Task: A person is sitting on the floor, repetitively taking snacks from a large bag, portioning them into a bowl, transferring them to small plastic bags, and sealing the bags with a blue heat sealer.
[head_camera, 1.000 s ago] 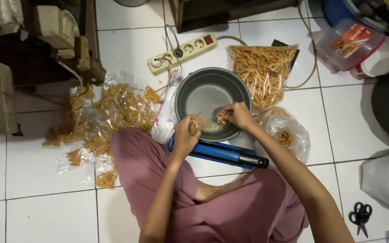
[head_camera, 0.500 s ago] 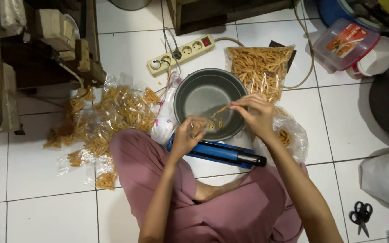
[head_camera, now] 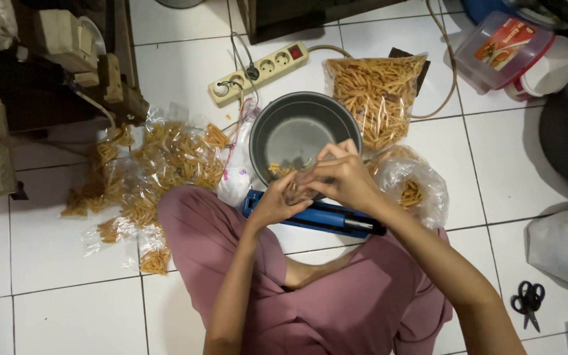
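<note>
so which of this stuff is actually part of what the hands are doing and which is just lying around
In use:
- left hand and right hand, together over the grey pot
- small clear bag pinched between them
- blue sealer bar just below
- big bag of snack sticks
- filled small packs

Lying about:
- scissors
- power strip
- lidded plastic tub

Small clear bag (head_camera: 295, 190) over grey pan (head_camera: 297, 128)

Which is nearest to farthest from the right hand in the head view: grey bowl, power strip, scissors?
From the right hand:
1. Grey bowl, directly under and beyond the hand.
2. Power strip, on the floor past the bowl, up and left.
3. Scissors, on the tiles at the far lower right.
</note>
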